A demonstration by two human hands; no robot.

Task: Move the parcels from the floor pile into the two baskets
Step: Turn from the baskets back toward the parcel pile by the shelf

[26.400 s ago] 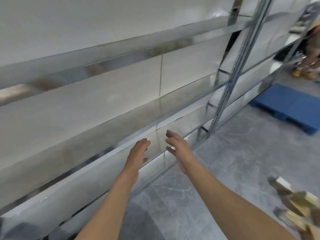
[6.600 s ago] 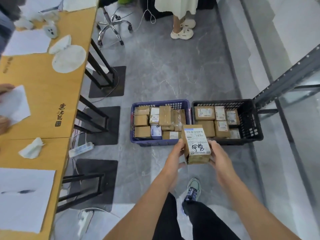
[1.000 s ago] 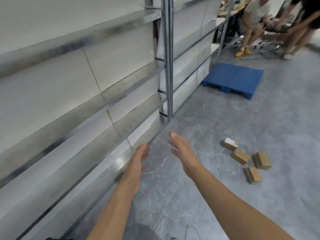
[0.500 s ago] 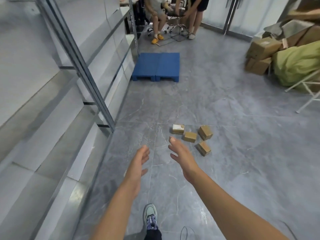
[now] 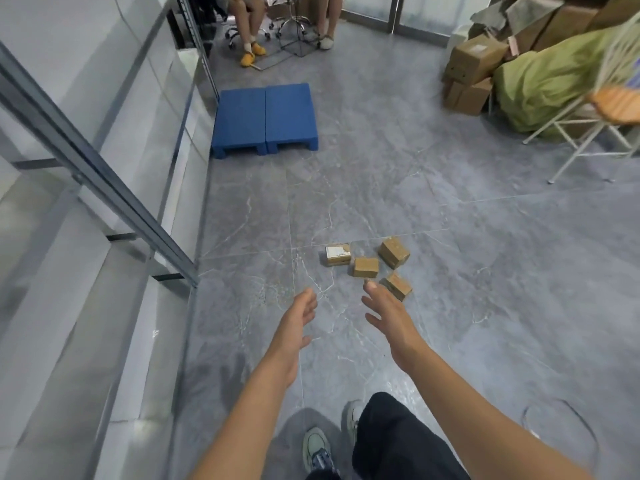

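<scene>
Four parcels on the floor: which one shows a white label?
The leftmost parcel: its top carries a white label, while the other three show only plain brown cardboard.

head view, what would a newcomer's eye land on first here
Two bare arms stretch forward, left hand and right hand open and empty, above a grey tiled floor. Just beyond the right hand lie four small brown parcels, one with a white label. Farther off, a blue pallet sits beside the metal shelving on the left.
</scene>
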